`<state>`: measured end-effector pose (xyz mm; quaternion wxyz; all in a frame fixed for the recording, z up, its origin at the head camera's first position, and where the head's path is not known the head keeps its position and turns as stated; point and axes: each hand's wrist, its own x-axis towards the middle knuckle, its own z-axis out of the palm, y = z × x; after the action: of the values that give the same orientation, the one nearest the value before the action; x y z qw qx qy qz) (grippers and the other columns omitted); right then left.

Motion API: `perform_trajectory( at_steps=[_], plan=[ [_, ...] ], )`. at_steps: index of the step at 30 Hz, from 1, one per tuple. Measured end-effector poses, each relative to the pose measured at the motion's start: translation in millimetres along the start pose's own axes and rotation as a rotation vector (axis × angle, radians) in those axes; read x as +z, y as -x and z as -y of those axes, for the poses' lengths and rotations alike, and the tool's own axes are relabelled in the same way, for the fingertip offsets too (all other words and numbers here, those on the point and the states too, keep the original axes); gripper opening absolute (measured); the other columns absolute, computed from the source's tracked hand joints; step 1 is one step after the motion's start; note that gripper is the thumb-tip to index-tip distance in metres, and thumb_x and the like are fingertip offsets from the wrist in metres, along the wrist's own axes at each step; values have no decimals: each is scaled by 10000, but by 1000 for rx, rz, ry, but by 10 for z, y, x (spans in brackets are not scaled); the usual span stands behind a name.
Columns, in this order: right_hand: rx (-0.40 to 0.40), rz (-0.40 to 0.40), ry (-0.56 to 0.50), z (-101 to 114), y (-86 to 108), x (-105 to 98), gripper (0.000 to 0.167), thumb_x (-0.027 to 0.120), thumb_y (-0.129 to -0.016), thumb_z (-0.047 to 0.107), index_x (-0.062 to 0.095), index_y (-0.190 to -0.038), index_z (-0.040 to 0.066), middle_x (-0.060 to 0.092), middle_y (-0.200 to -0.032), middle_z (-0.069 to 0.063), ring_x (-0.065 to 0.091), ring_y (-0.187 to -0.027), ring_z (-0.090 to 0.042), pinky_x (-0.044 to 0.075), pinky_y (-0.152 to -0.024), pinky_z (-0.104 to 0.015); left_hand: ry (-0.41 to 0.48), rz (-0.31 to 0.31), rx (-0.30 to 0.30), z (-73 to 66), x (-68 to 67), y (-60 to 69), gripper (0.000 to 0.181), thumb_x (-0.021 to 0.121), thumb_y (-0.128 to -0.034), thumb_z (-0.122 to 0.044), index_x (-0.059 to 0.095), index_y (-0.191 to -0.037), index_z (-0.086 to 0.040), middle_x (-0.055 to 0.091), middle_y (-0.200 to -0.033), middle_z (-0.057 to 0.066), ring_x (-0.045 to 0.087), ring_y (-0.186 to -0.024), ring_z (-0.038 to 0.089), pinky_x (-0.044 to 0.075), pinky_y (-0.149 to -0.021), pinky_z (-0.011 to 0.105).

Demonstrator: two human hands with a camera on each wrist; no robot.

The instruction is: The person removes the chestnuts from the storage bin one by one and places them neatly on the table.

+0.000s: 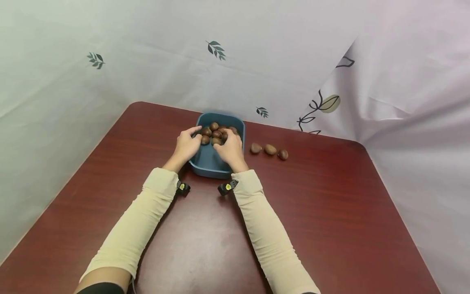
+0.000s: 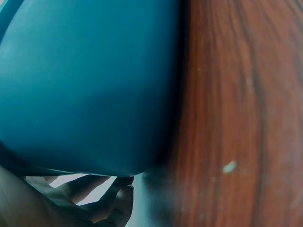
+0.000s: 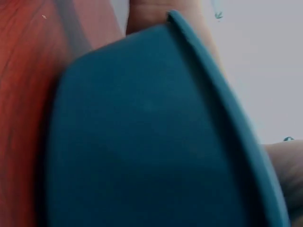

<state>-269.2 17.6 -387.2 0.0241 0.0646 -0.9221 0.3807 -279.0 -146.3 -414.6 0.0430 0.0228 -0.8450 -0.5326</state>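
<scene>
A blue plastic box (image 1: 211, 173) stands near the table's far edge, with several brown chestnuts (image 1: 214, 126) heaped in its far half. My left hand (image 1: 187, 146) grips the box's left side; its thumb reaches over the rim beside the nuts. On the right side, my right hand (image 1: 232, 150) holds the wall, its thumb and forefinger over the inside, close to the chestnuts. The left wrist view shows the outer wall of the box (image 2: 90, 85) with curled fingers (image 2: 90, 201) beyond it. In the right wrist view the box (image 3: 142, 123) hides most of the hand.
Three loose chestnuts (image 1: 270, 149) lie in a row on the table, right of the box. The reddish-brown wooden table (image 1: 323, 204) has rounded far corners. Pale cloth (image 1: 154, 61) with leaf prints hangs behind and at the sides.
</scene>
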Motion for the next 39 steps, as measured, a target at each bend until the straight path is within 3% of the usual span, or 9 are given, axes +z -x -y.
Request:
perform_trajectory(
  at_steps=[3, 6, 12, 15, 18, 21, 28, 35, 39],
  plan=[
    [29, 12, 27, -5, 13, 45, 616, 703, -920, 193, 451, -1467, 64, 517, -1414, -162, 371, -1375, -359, 285, -1124, -510, 9, 1, 2, -15, 20, 6, 476, 450, -995, -194, 515, -1464, -135, 519, -1441, 132, 480, -848, 327, 369, -804, 421],
    [39, 22, 61, 10, 23, 66, 614, 709, -919, 199, 454, -1460, 58, 529, -1401, -154, 380, -1358, -353, 265, -1126, -501, 5, 0, 7, -18, 14, 13, 478, 446, -993, -191, 516, -1462, -128, 526, -1434, 130, 460, -803, 298, 363, -791, 408],
    [65, 63, 111, 7, 23, 110, 580, 718, -917, 208, 491, -1430, 58, 574, -1330, -145, 391, -1329, -372, 322, -1089, -492, -1, -5, 7, -7, 3, 10, 484, 445, -985, -196, 520, -1459, -131, 609, -1270, 160, 327, -598, 232, 345, -692, 376],
    [79, 90, 127, -21, 12, 123, 528, 711, -922, 213, 530, -1394, 59, 623, -1190, -121, 433, -1298, -341, 346, -1072, -476, -3, -1, 1, -14, 7, 11, 480, 444, -990, -200, 519, -1461, -142, 618, -1237, 165, 333, -599, 240, 350, -691, 379],
    [93, 110, 136, -50, -5, 136, 475, 705, -926, 213, 570, -1358, 70, 621, -1066, -99, 460, -1261, -315, 421, -984, -445, -4, 3, -2, -19, 3, 14, 474, 439, -1000, -201, 514, -1465, -145, 564, -1377, 142, 401, -695, 275, 357, -726, 390],
    [98, 114, 142, -63, -32, 146, 453, 706, -925, 206, 594, -1344, 76, 629, -1077, -96, 457, -1259, -304, 462, -912, -421, -6, 4, -4, -18, -3, 13, 472, 432, -1007, -198, 508, -1469, -140, 499, -1465, 132, 434, -770, 290, 360, -737, 396],
    [88, 127, 176, -70, -75, 176, 348, 712, -909, 171, 663, -1234, 55, 683, -1129, -98, 601, -1080, -284, 509, -863, -363, -1, 1, -20, -12, -8, 20, 473, 441, -1005, -204, 507, -1470, -147, 558, -1377, 158, 330, -601, 230, 339, -669, 376],
    [47, 145, 179, -60, -67, 189, 323, 746, -887, 150, 677, -1189, 57, 685, -1137, -93, 594, -1106, -307, 506, -883, -387, -13, -4, -21, 3, -11, 21, 475, 435, -1006, -212, 505, -1472, -146, 609, -1135, 210, 301, -529, 176, 347, -630, 364],
    [44, 140, 174, -58, -52, 181, 283, 754, -884, 156, 689, -1151, 86, 686, -1099, -76, 612, -1034, -287, 509, -859, -392, -9, 0, -15, -13, -3, 18, 472, 440, -1008, -211, 507, -1471, -144, 607, -1122, 199, 305, -549, 187, 336, -645, 366]
  ],
)
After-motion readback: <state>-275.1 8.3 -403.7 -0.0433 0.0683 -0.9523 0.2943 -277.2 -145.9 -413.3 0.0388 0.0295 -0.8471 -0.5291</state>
